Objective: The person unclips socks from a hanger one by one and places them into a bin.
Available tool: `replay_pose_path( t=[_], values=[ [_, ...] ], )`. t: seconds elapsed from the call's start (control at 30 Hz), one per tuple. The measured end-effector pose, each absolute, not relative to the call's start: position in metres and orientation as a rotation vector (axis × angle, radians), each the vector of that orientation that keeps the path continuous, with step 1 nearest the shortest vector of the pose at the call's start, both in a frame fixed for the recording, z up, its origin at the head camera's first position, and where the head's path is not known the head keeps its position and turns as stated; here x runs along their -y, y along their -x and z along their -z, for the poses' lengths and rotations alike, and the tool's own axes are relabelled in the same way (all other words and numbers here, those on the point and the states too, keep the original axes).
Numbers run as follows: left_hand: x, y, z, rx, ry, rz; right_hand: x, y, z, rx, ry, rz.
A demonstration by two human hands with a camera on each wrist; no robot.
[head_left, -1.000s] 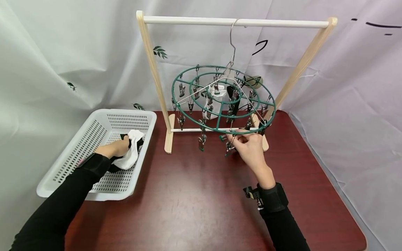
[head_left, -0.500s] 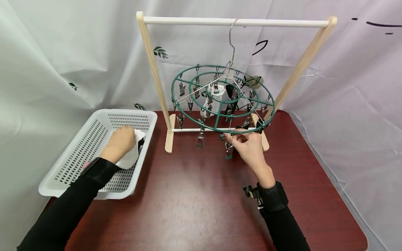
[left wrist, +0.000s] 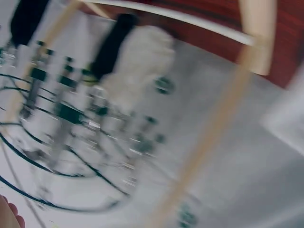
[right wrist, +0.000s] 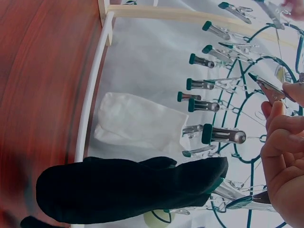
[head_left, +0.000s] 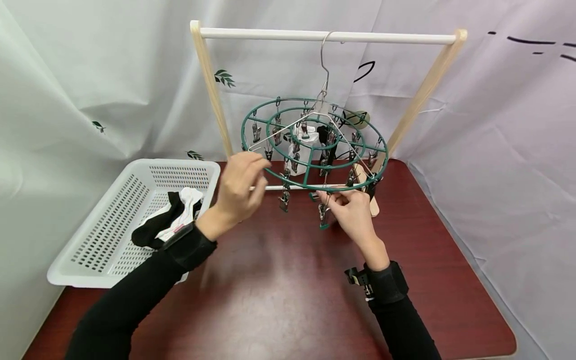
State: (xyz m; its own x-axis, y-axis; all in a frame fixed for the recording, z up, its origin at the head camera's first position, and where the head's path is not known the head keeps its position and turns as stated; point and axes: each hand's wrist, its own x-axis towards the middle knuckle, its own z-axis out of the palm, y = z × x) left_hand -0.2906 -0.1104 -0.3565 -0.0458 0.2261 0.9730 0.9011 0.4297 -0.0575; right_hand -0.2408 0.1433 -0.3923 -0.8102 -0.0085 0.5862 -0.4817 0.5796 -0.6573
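Observation:
A green round clip hanger [head_left: 310,187] hangs by its hook, with small metal clips around its rings. At its front rim my right hand [head_left: 353,210] pinches one metal clip [right wrist: 270,90] between thumb and fingers. My left hand [head_left: 240,190] is raised at the hanger's left front, fingers loosely bent, nothing seen in it; only its fingertips [left wrist: 12,213] show in the blurred left wrist view. A black sock [right wrist: 128,190] and a white sock [right wrist: 142,121] hang from clips toward the back. More black [head_left: 159,222] and white socks [head_left: 185,212] lie in the white basket [head_left: 101,210].
A wooden stand with a white top bar [head_left: 270,34] carries the hanger; its lower white bar [head_left: 288,188] runs close behind my hands. The dark red table [head_left: 279,290] spreads in front. Pale cloth [head_left: 148,80] forms a backdrop behind and at both sides.
My left hand has come up out of the basket and swung right to the hanger, uncovering the socks. My right hand stays at the clip. The head view has shifted slightly.

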Motion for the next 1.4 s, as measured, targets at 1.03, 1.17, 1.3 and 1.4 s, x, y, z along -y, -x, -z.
replay_pose_path(
  t=[1.03, 1.17, 1.3, 1.4],
  values=[
    [0.075, 0.298, 0.361, 1.735, 1.167, 0.683, -0.138, 0.231, 0.396, 2.135, -0.499, -1.22],
    [0.077, 0.301, 0.362, 1.731, 1.164, 0.704, -0.147, 0.224, 0.398, 1.893, -0.555, -1.272],
    [0.081, 0.304, 0.361, 1.729, 1.152, 0.711, -0.16, 0.222, 0.399, 1.687, -0.415, -1.293],
    [0.083, 0.305, 0.359, 1.736, 1.153, 0.718, -0.17, 0.225, 0.398, 1.746, -0.25, -1.296]
  ],
)
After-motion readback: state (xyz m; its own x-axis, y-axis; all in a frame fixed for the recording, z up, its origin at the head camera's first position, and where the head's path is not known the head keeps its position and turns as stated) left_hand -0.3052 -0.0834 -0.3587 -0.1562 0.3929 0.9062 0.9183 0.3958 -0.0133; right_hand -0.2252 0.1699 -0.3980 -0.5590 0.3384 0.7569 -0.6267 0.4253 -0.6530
